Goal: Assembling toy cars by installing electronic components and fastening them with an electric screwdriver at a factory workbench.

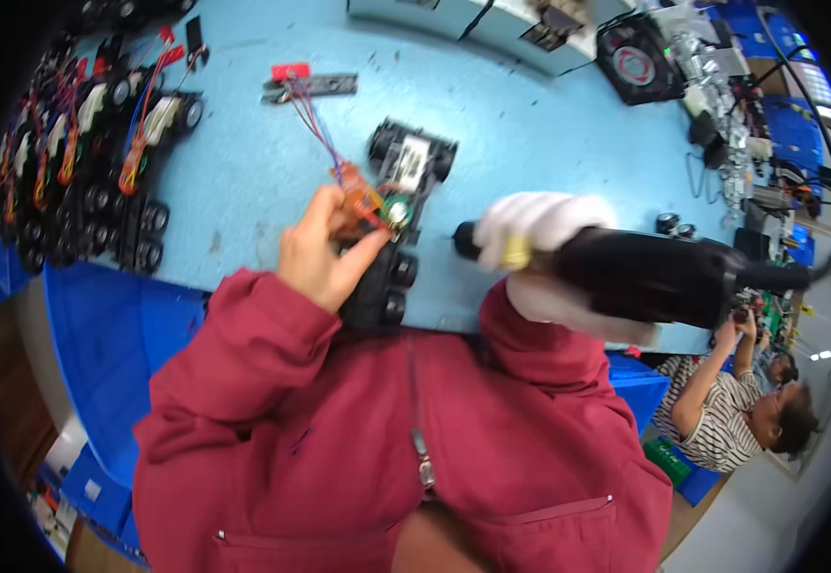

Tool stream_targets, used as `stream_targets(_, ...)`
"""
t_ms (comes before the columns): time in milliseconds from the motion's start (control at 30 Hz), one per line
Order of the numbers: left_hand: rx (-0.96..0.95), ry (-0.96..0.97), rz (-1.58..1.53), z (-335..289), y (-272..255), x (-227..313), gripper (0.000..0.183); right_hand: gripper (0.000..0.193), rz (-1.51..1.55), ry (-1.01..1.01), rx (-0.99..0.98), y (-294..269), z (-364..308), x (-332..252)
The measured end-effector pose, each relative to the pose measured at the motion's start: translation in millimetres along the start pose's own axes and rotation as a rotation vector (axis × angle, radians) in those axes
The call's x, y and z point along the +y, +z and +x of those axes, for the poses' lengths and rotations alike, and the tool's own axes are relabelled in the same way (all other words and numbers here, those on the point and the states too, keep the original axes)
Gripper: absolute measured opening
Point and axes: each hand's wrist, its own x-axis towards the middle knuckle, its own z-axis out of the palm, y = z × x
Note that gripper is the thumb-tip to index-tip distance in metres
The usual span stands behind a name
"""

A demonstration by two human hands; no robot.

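Note:
My bare left hand (315, 253) pinches an orange circuit board (362, 199) between thumb and fingers, at the side of a black toy truck chassis (413, 160). Next to the thumb tip is a small round green-rimmed part (397, 210) on the chassis. Thin red and blue wires (318, 129) run from the board to a narrow dark strip with a red piece (325, 86) lying farther away. In a white glove, my right hand (544, 224) grips a black power screwdriver (649, 275), its dark nose pointing left, apart from the chassis. The glove is slightly blurred.
Several similar wired chassis (100, 201) crowd the table's left end. Two small wheels (675, 225) lie at the right, beyond the screwdriver. A black fan (637, 59) stands at the back right. A blue bin (100, 353) sits below the left edge. Another person (735, 401) works at the right.

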Motion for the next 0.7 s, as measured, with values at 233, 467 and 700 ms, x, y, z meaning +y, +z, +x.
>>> stream_targets(233,-0.098,-0.201,-0.170,2.3,1.9,-3.4,0.042,0.090,-0.719,-0.363,0.292,-110.6,171.8,-37.9)
stream_targets(467,-0.157,-0.259,-0.366,15.8,14.0,-0.3,0.053,0.061,-0.644,-0.472,0.361,-134.5,198.0,-7.8)
stream_targets(700,-0.122,-0.196,-0.394,13.3,17.9,0.1,0.052,0.083,-0.782,-0.445,0.497,-78.6,144.0,-0.8)
